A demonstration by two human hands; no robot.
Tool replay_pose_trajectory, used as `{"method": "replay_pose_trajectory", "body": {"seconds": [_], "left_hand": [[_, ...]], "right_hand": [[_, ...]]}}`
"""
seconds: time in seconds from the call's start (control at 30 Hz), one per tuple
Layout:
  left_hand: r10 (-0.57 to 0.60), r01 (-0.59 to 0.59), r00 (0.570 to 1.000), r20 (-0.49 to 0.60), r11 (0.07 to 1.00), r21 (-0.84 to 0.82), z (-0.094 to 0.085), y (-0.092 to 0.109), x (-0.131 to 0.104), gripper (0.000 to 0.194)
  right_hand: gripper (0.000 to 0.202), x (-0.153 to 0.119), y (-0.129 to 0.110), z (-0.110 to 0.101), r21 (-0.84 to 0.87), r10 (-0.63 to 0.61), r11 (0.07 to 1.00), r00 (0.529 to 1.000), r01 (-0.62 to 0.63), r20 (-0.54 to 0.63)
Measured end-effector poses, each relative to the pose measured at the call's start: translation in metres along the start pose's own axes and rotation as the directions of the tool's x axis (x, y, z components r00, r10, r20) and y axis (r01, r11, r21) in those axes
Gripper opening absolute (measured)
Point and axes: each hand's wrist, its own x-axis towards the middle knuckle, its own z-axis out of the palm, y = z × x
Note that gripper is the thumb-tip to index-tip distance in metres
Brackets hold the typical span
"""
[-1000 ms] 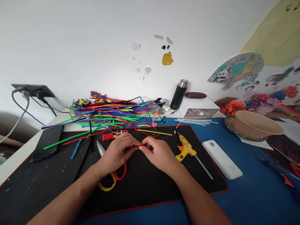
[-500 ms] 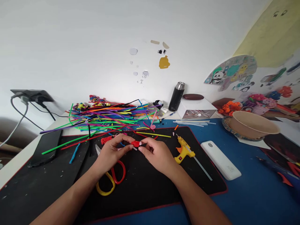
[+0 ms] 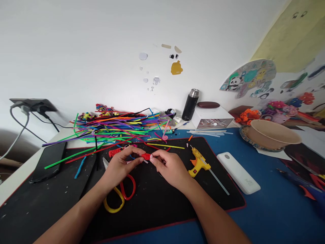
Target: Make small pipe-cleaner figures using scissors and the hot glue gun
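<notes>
Between my two hands is a small coil of red pipe cleaner (image 3: 146, 156), held level above the black mat (image 3: 157, 203). My left hand (image 3: 124, 162) pinches its left end with thumb and fingertips. At the other end, my right hand (image 3: 167, 166) closes thumb and forefinger on it. A short pale stick pokes out just under the coil. Another red coiled piece (image 3: 114, 152) shows behind my left hand, partly covered. Scissors (image 3: 119, 193) with one red and one yellow handle lie below my left wrist, their blades mostly hidden by the hand.
A yellow glue gun (image 3: 199, 163) lies right of my right hand, near a white power bank (image 3: 238, 173). Behind the mat spreads a pile of coloured pipe cleaners (image 3: 119, 123). A black flask (image 3: 190, 105) stands by a white box (image 3: 212, 117). A phone (image 3: 48, 161) lies left.
The right fingers have shifted slightly on the coil's right end. Both hands keep their pinch, and the whole view has moved a little.
</notes>
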Motion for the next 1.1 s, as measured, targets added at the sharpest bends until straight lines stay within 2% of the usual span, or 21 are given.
{"method": "replay_pose_trajectory", "body": {"seconds": [1.1], "left_hand": [[0.064,-0.065,0.998,0.015,0.988,0.137,0.0015,0.0005,-0.0008,0.014]], "right_hand": [[0.018,0.0000,-0.0032,-0.0039,-0.073,-0.018,0.997,1.000,0.019,0.014]]}}
